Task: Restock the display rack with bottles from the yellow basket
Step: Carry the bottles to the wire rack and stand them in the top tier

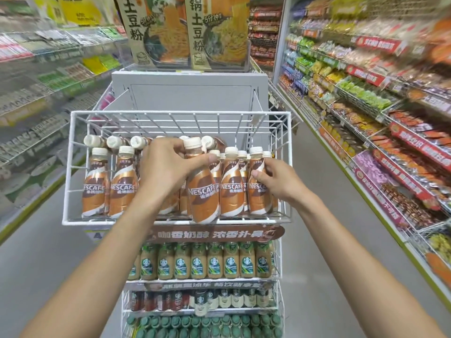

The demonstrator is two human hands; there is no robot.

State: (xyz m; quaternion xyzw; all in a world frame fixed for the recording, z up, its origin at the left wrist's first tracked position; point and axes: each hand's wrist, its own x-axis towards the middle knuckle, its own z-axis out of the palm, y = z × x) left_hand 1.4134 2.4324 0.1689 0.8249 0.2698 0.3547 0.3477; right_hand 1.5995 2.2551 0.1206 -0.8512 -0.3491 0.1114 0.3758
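Nescafé bottle (203,189): brown-and-copper sleeve with a white swoosh, cream screw cap, white lettering facing the camera. Long axis near vertical, cap up, top tilted slightly left; its base sits at the front rail of the white wire basket (73,167) on top of the display rack (278,264). The left hand (166,167) is wrapped around its neck and shoulder, fingers curled behind, thumb across the front just under the cap. To the right, the right hand (273,181) pinches an upright bottle at the row's end (258,189), fingertips on its shoulder, thumb on the label. More upright bottles stand on either side.
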